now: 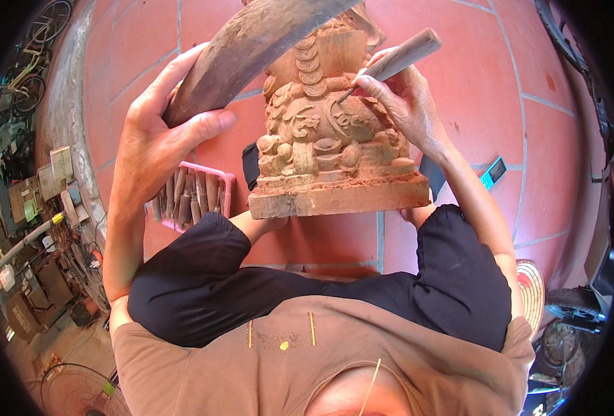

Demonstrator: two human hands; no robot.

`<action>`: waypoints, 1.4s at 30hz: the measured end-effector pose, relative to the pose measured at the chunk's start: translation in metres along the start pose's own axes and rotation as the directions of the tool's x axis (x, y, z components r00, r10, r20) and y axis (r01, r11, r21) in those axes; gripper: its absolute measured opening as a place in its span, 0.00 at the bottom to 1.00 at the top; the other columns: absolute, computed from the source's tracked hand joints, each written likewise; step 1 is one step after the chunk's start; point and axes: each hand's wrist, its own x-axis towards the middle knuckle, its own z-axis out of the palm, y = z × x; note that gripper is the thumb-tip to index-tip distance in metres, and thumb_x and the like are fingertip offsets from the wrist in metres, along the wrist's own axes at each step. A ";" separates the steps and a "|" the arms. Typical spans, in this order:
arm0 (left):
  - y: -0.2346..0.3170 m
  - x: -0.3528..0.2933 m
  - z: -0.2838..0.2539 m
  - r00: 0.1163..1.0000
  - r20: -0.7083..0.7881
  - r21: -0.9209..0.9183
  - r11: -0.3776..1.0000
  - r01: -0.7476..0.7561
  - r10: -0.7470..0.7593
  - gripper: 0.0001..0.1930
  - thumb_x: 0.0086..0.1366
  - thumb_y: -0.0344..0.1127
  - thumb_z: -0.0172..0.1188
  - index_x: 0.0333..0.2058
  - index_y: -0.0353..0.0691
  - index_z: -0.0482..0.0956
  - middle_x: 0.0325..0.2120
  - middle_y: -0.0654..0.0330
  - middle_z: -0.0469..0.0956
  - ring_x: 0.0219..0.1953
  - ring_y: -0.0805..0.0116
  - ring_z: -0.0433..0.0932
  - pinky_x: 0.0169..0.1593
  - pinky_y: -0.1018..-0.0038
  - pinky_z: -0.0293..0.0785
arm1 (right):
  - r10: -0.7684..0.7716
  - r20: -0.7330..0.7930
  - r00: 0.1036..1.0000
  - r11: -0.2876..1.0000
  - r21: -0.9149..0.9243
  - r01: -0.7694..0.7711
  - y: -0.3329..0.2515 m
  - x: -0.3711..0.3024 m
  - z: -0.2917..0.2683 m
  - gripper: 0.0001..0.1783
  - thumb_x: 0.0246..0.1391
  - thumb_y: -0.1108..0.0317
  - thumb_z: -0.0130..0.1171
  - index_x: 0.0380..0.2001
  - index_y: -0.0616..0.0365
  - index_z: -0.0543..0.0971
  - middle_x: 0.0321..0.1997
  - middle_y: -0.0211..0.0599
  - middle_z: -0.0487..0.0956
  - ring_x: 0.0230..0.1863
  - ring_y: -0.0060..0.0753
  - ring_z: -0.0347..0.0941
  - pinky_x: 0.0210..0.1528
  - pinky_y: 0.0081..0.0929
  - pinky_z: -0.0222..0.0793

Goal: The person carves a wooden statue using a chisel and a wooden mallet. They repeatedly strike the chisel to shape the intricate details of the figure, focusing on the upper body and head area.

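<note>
The carving (328,142) sits on the floor (321,243) between the person's bare feet, its flat base toward the body and its head end away. The right hand (412,104) is close against its right side, fingers pinched round the lower part of the chisel (407,55); the slim dark blade slants down to the left, its tip at the rounded middle of the carving. The left hand (158,128) is up and to the left of the carving, fingers grasping one end of the club (251,59), thumb along its near edge. The club runs across in front of the carving's upper left; whether they touch cannot be told.

The carving is reddish-brown wood, cut in deep relief: a string of overlapping discs, curled motifs, round knobs, and reddish crumbs along the plain squared base. The club is dark, scuffed and slightly curved; the chisel handle is worn, grey-brown wood.

Left of the base stands the pink basket (230,184), packed with wooden handles (193,197). Dark-trousered knees (459,260) flank the near side. To the right, red tiles with pale joints stretch past the blue-edged phone (493,172).
</note>
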 end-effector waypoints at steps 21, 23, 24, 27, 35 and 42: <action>0.032 -0.003 0.010 0.965 0.186 0.337 0.910 -0.240 0.186 0.34 0.50 0.25 0.70 0.59 0.34 0.70 0.49 0.54 0.79 0.50 0.68 0.78 0.54 0.71 0.72 | -0.162 -0.058 0.985 0.956 -0.259 0.142 0.000 -0.008 0.020 0.16 0.50 0.66 0.71 0.37 0.61 0.77 0.34 0.33 0.83 0.34 0.22 0.81 0.40 0.23 0.78; 0.039 -0.005 0.007 0.964 0.212 0.418 0.876 -0.240 0.162 0.34 0.50 0.26 0.70 0.58 0.34 0.70 0.49 0.53 0.79 0.50 0.68 0.78 0.54 0.71 0.72 | -0.183 -0.067 0.981 0.951 -0.264 0.160 0.004 -0.007 0.015 0.16 0.50 0.64 0.71 0.37 0.60 0.78 0.34 0.32 0.84 0.34 0.23 0.81 0.40 0.24 0.77; 0.044 -0.007 0.003 0.964 0.212 0.451 0.859 -0.243 0.162 0.34 0.51 0.26 0.70 0.58 0.35 0.70 0.49 0.53 0.79 0.49 0.68 0.78 0.54 0.71 0.72 | -0.152 -0.051 0.987 0.954 -0.270 0.133 0.003 -0.007 0.013 0.16 0.50 0.63 0.71 0.37 0.60 0.78 0.34 0.32 0.84 0.34 0.23 0.81 0.40 0.24 0.77; 0.062 -0.016 -0.005 0.970 0.179 0.444 0.867 -0.226 0.161 0.34 0.51 0.26 0.69 0.59 0.35 0.70 0.47 0.53 0.80 0.48 0.67 0.79 0.54 0.71 0.72 | -0.074 0.027 0.997 0.949 -0.306 0.078 -0.016 -0.004 0.018 0.17 0.51 0.59 0.71 0.37 0.59 0.79 0.32 0.34 0.83 0.36 0.22 0.80 0.39 0.25 0.76; 0.054 -0.040 -0.009 0.973 0.135 0.536 0.812 -0.230 0.187 0.32 0.55 0.34 0.67 0.60 0.45 0.70 0.36 0.46 0.81 0.37 0.50 0.81 0.44 0.65 0.75 | 0.165 0.142 0.976 0.957 -0.263 -0.123 -0.042 0.003 0.014 0.14 0.50 0.63 0.72 0.35 0.58 0.79 0.30 0.27 0.80 0.36 0.16 0.74 0.40 0.22 0.73; 0.043 -0.040 -0.011 0.951 0.179 0.572 0.760 -0.308 0.251 0.30 0.57 0.41 0.65 0.57 0.39 0.68 0.39 0.43 0.80 0.44 0.42 0.78 0.48 0.56 0.72 | 0.132 -0.008 0.991 0.977 -0.165 -0.132 -0.039 0.001 0.025 0.14 0.52 0.65 0.70 0.35 0.60 0.75 0.34 0.31 0.80 0.36 0.21 0.78 0.37 0.21 0.74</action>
